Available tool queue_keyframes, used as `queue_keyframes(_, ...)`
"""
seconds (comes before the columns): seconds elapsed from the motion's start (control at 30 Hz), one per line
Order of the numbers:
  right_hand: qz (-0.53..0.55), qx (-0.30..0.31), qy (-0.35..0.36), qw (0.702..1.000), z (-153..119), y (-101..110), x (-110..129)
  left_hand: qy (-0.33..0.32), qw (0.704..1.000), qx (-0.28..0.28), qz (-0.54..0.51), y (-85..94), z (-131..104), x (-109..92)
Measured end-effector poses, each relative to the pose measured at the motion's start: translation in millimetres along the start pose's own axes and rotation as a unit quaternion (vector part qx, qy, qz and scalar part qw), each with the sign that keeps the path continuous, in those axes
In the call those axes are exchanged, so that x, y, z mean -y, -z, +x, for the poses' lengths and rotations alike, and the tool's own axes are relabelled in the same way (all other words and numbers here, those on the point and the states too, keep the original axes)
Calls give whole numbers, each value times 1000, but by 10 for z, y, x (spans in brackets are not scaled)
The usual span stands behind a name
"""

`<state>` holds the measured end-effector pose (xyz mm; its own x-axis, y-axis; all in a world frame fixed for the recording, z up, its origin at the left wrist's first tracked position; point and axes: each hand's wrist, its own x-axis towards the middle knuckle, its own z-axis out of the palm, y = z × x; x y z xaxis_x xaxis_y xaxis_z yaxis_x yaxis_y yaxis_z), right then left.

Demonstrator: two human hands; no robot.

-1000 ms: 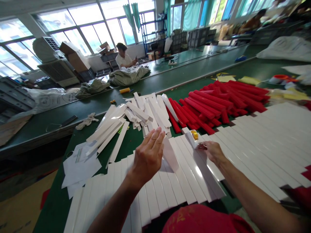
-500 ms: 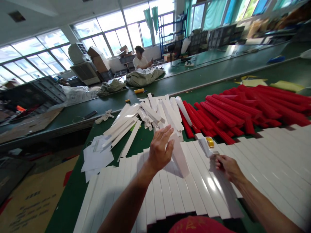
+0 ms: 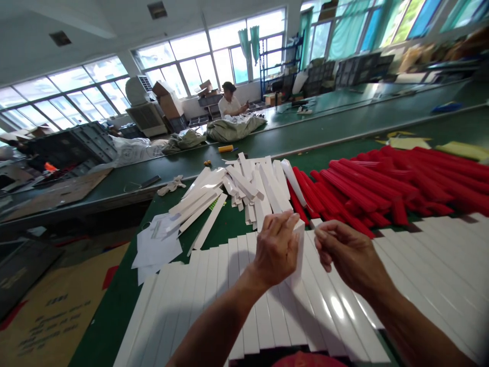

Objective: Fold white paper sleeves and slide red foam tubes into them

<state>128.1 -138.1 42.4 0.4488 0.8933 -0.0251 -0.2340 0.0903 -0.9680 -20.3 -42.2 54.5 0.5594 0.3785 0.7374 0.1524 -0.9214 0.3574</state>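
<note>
My left hand point(image 3: 277, 247) is wrapped round a white box point(image 3: 298, 260) held up over a row of long white boxes point(image 3: 248, 300). Close to its right, my right hand point(image 3: 346, 252) has its thumb and fingers pressed together near the top of that box; what they pinch, if anything, is too small to make out. The tape dispenser is not visible. Beyond my hands lies a loose pile of white strips and boxes point(image 3: 244, 183), and red ribbed bundles point(image 3: 367, 183) are heaped to the right of it.
Papers point(image 3: 158, 244) and a cloth glove point(image 3: 171, 185) lie at the left of the green table point(image 3: 110, 295). A yellow roll point(image 3: 225, 148) sits on the far bench. A seated person point(image 3: 230, 102) works behind sacks point(image 3: 235, 127).
My right hand has moved up and left beside my left hand, and the tape dispenser near it is no longer visible. My left hand has shifted right and down with the box, which stands more upright.
</note>
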Motion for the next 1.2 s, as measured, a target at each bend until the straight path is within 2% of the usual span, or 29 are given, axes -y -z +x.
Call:
queue_keyframes(0.1, -40, 13, 47, 998, -5, -246, 296, 0, 1000, -12, 16, -42, 5, -44)
queue_keyframes(0.3, -119, -16, 52, 991, 35, -352, 332, 13, 999, -17, 35, -101, -12, -91)
queue_keyframes(0.37, -130, -18, 21, 991, 63, -347, 361, 25, 999, -19, 31, -120, -20, -103)
queue_keyframes(0.47, -101, 2, -68, 993, 135, -327, 457, 47, 998, -44, 18, -139, -31, -125)
queue_keyframes(0.6, -85, 78, -207, 972, 261, -270, 628, 49, 995, -88, 13, -129, -48, -155)
queue_keyframes(0.67, -93, 117, -243, 958, 299, -241, 692, 46, 996, -77, 1, -113, -59, -156)
queue_keyframes(0.73, -102, 137, -245, 954, 303, -225, 698, 56, 997, -56, -16, -93, -75, -138)
queue_keyframes(0.8, -121, 127, -222, 959, 278, -221, 613, 69, 996, -41, -39, -65, -95, -108)
queue_keyframes(0.87, -149, 76, -174, 970, 239, -221, 435, 75, 995, -35, -61, -26, -118, -81)
queue_keyframes(0.97, -194, -10, -60, 979, 188, -219, 84, 64, 994, -21, -84, 36, -156, -73)
queue_keyframes(1.03, -218, -26, 5, 976, 166, -217, -126, 60, 994, -17, -87, 53, -185, -87)
queue_keyframes(1.1, -219, -17, 19, 975, 155, -215, -269, 67, 996, -23, -58, 37, -215, -97)
queue_keyframes(1.2, -201, -1, -9, 980, 154, -210, -347, 50, 997, -57, -7, -21, -235, -85)
